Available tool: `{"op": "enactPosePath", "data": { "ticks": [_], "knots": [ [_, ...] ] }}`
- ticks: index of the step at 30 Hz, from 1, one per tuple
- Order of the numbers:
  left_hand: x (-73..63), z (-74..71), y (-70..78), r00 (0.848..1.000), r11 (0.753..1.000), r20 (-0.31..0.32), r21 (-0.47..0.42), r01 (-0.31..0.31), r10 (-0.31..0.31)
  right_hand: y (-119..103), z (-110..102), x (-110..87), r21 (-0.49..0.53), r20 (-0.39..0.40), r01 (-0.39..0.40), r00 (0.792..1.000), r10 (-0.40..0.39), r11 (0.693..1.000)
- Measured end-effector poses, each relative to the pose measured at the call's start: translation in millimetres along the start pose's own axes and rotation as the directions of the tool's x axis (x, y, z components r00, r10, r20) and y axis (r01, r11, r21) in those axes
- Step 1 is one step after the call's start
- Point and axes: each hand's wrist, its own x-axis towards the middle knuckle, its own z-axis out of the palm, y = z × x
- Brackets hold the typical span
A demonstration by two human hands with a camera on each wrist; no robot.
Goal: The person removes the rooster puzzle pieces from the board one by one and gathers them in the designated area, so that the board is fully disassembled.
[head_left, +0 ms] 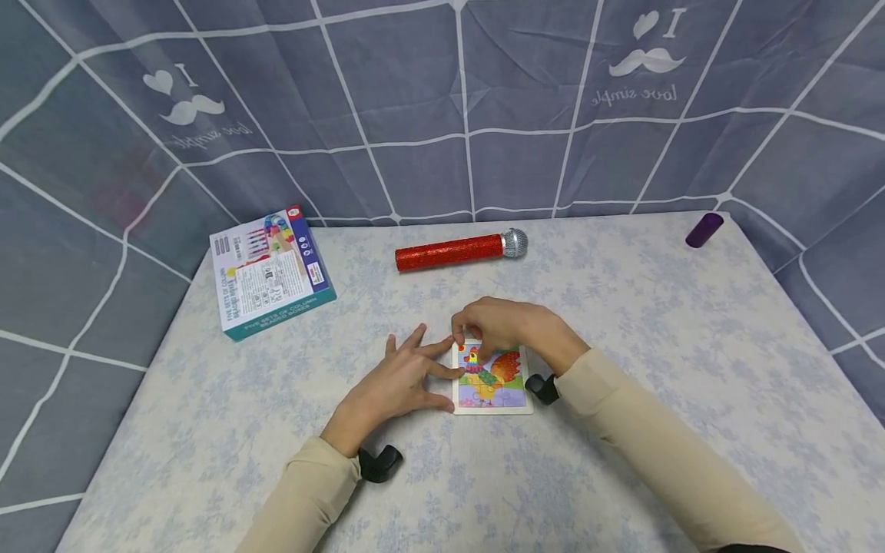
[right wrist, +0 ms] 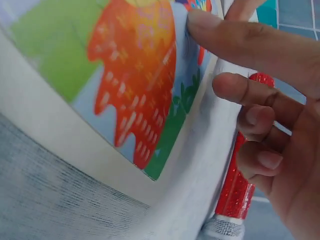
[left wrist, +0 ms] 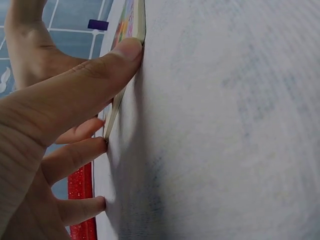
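A small jigsaw puzzle (head_left: 492, 395) in a white frame, picturing a colourful rooster, lies on the table. My left hand (head_left: 397, 384) has its fingers spread, with the thumb at the frame's near left corner and other fingertips along its left side. From above, my right hand (head_left: 508, 326) reaches over the puzzle's upper left part. The right thumb (right wrist: 205, 22) touches the picture in the right wrist view, while several of that hand's fingers (right wrist: 230, 87) bend loosely above the table. In the head view, the right hand covers part of the puzzle's top.
A red glittery microphone (head_left: 452, 252) lies beyond the hands. At the back left is a toy box (head_left: 273, 273) with a printed lid. A small purple cylinder (head_left: 704, 230) sits near the back right corner. A grey curtain (head_left: 408, 92) with white lines hangs behind the table.
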Motion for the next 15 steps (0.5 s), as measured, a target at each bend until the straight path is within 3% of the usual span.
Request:
{"op": "enactPosePath", "data": {
  "ticks": [7,15],
  "knots": [
    [-1.6,0.0,-0.6,1.000,1.000,-0.004,-0.015,0.009,-0.009,-11.8,5.8,-4.7,-0.116,-0.072,-0.041,0.997,0.033,0.992],
    [-1.4,-0.2,-0.3,1.000,1.000,0.004,-0.019,0.024,-0.024,-22.6,8.8,-7.6,-0.329,-0.130,-0.066,0.991,0.024,0.942]
  ]
}}
